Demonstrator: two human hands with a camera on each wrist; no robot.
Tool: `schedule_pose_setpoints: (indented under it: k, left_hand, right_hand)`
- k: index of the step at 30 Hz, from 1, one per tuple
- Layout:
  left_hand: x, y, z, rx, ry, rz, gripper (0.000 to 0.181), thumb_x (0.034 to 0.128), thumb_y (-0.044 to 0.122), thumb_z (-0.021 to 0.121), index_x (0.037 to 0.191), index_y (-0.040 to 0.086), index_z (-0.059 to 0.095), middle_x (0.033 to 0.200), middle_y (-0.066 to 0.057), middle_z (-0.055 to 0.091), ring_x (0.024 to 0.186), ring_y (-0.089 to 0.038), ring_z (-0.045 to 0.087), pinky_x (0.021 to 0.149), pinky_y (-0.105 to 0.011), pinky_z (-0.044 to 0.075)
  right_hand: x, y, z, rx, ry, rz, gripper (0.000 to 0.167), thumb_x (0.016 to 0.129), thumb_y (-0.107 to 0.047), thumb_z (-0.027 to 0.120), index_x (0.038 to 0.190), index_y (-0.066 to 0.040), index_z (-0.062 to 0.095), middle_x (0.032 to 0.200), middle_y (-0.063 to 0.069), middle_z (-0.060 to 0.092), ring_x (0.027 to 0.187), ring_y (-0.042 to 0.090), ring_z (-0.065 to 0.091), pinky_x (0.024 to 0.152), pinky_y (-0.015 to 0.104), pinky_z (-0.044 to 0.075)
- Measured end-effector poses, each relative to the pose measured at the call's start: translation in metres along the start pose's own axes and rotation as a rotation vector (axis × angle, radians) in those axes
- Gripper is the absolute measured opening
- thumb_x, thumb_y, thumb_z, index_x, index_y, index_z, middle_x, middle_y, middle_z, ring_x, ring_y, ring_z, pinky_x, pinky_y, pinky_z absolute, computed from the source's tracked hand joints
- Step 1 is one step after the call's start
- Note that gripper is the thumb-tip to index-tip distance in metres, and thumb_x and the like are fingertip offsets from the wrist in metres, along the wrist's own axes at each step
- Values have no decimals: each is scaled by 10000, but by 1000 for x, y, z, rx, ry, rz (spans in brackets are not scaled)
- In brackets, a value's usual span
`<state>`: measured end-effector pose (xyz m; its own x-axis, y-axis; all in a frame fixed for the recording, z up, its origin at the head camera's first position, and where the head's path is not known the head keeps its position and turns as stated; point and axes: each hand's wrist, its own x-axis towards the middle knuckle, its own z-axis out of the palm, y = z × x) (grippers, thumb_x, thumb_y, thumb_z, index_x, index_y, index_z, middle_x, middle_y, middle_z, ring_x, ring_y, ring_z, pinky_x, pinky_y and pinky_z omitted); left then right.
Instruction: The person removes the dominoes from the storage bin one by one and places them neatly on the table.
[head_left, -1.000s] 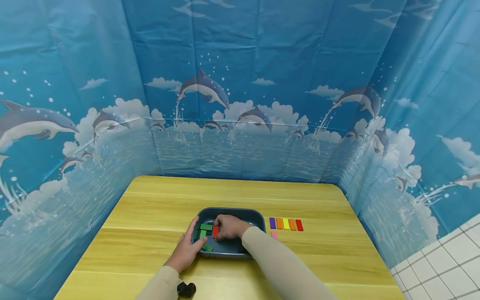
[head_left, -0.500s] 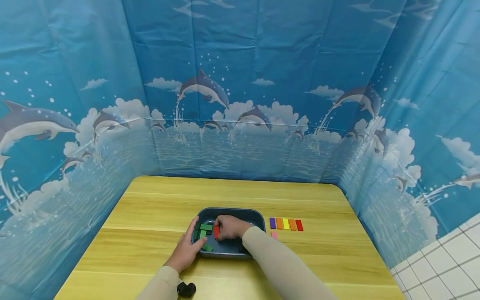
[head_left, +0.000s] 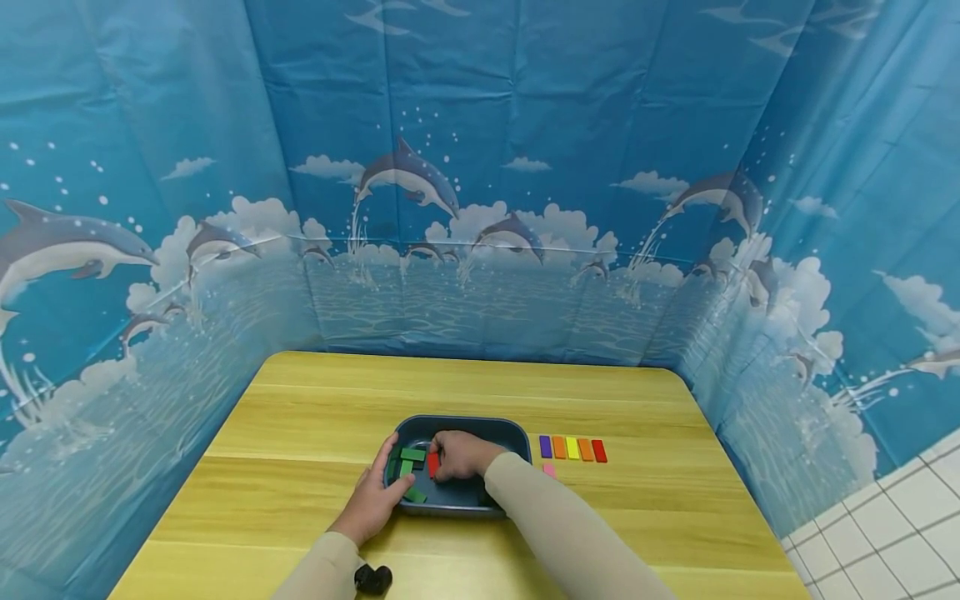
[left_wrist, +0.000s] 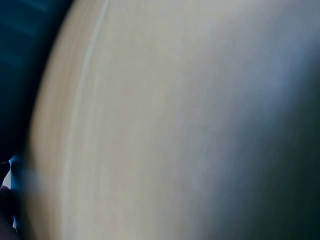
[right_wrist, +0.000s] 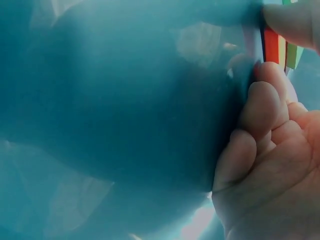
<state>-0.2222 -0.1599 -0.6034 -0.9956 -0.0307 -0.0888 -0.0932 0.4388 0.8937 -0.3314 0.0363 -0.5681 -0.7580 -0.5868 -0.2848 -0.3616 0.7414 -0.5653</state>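
Right arm: your right sleeve (head_left: 570, 525) is slanting in from the near right and lying over the right end of the dark blue tray (head_left: 487, 429). Your right hand (head_left: 462, 455) is dipping into the tray, back of the hand up, and pinching a red block (head_left: 433, 465) between thumb and forefinger. In the right wrist view, thumb and forefinger are facing each other across opposite ends of that block, while the other fingers are bending in toward the palm. The red block is sitting inside the tray, left of the middle, near the green blocks (head_left: 412, 455).

Left arm: your left sleeve (head_left: 321, 565) is rising from the near left. Your left hand (head_left: 372, 493) is bracing the tray's left end, forefinger extending along the side and thumb spreading over the near-left rim. The remaining fingers are not showing clearly; the left wrist view is mostly blurring.

Right of the tray, a row of coloured blocks (head_left: 573, 448) is lying on the worktop (head_left: 330, 417), with a pink block (head_left: 549, 471) showing partly beside your right sleeve.
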Motion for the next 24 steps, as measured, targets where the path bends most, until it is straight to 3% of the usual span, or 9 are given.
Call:
schedule_pose_setpoints:
  k: [7, 19, 24]
  left_hand:
    - [1, 2, 0, -16, 0, -8, 743, 1025, 410, 660, 1646, 459, 254, 1514, -227, 487, 1295, -381, 530, 1092, -651, 454]
    - [-2, 3, 0, 2, 0, 7, 754, 1032, 403, 652, 1666, 402, 243, 1581, -252, 443, 1406, -472, 459, 1099, -695, 425]
    - [2, -1, 0, 4, 4, 7, 762, 1021, 428, 663, 1656, 439, 242, 1562, -268, 447, 1376, -460, 479, 1090, -693, 432]
  right_hand:
    - [-1, 1, -7, 27, -21, 0, 287, 847, -166, 810, 1086, -155, 650, 820, -46, 616, 705, 102, 537, 657, 235, 455]
    - [-7, -3, -26, 1, -30, -22, 325, 856, -101, 793, 1161, -135, 685, 850, -33, 646, 719, 115, 554, 661, 248, 485]
    - [-16, -6, -44, 20, -12, -84, 323, 888, -94, 778, 1196, -112, 680, 863, -27, 637, 735, 122, 549, 678, 248, 490]
